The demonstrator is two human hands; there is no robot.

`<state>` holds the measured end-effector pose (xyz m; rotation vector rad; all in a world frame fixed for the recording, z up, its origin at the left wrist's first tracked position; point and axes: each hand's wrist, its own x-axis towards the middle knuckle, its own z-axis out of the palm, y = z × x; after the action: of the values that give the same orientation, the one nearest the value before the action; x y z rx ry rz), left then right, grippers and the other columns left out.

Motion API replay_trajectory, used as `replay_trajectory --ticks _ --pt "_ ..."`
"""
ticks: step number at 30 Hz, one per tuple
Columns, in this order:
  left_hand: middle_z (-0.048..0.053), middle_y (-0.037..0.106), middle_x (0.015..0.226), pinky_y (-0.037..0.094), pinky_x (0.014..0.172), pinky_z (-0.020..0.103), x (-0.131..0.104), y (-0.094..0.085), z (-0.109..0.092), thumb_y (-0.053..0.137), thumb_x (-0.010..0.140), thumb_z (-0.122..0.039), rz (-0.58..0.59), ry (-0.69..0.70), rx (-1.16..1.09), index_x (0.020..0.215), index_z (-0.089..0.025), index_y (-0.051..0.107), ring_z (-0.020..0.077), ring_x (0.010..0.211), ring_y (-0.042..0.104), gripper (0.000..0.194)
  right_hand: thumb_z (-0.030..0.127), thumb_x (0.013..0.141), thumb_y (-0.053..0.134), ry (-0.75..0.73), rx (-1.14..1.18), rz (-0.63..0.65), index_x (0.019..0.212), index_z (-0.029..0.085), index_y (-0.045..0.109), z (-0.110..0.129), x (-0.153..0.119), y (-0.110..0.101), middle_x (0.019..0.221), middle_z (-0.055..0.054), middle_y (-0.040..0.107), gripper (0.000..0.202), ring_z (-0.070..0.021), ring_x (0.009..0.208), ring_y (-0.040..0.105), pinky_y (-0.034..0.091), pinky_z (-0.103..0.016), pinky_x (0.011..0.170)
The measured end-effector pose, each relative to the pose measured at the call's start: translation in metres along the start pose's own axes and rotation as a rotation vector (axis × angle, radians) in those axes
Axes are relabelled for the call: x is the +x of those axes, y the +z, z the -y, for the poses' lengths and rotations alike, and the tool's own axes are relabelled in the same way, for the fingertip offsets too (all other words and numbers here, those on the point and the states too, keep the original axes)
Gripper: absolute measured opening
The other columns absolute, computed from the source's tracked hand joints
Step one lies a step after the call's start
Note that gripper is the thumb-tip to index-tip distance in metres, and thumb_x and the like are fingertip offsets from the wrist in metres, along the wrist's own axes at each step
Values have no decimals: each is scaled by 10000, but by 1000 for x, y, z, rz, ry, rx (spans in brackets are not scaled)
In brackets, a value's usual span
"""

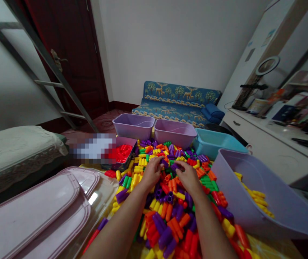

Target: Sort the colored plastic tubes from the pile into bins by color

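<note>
Worktop (274, 248) near a blue deer-print sofa (180, 94), loaded with colorful plastic pieces (173, 185)
Left hand (152, 172) and right hand (188, 175) half-curled over the middle, right at some purple pieces (174, 167); honestly can't tell if they're gripping any.

A plain pale wall (170, 43) fills the upper middle of the frame, dimly lit. At upper left stands a dark red door (74, 54), a metal ladder (48, 83) slanting across it; a bed (19, 154) with a light cover sits below, by the reddish floor (105, 122). Centre, a blue sofa (180, 94) (patterned with deer and trees). Right, a white dresser (267, 142) carries a ring lamp (258, 69).
</note>
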<state>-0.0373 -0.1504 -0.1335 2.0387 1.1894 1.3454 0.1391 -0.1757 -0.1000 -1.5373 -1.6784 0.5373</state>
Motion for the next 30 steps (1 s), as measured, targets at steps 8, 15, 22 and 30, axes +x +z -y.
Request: replay_trajectory --ticks 8,15,22,30 --pt "74 680 1017 509 882 309 2 -3 -10 503 850 -40 -76 49 -165 1062 -139 697 199 973 631 304 262 814 576 -163 17 -58 1092 172 690 12 -5 6 1106 -83 692 314 -235 1055 633 477 -395 967" --pt "65 699 957 563 807 251 2 -4 -20 582 831 -73 -108 2 -317 1002 -128 694 171 894 677 211 278 816 605 -183 28 -31 1080 161 702 21 -7 9 1087 -96 695 305 -229 1010 643 486 -374 932" --pt "60 705 945 559 807 254 1 -2 -18 625 858 -109 -66 -18 -269 1004 -130 695 174 884 680 164 243 791 602 -168 20 -66 972 180 713 17 -8 12 978 -81 702 221 -234 913 647 505 -384 850" --pt "53 686 1050 533 824 249 -2 -3 -18 699 847 -150 -7 26 -218 1202 -158 647 177 922 656 358 360 782 618 -13 440 -85 992 157 660 15 -6 16 991 -95 706 295 -233 930 670 539 -362 830"
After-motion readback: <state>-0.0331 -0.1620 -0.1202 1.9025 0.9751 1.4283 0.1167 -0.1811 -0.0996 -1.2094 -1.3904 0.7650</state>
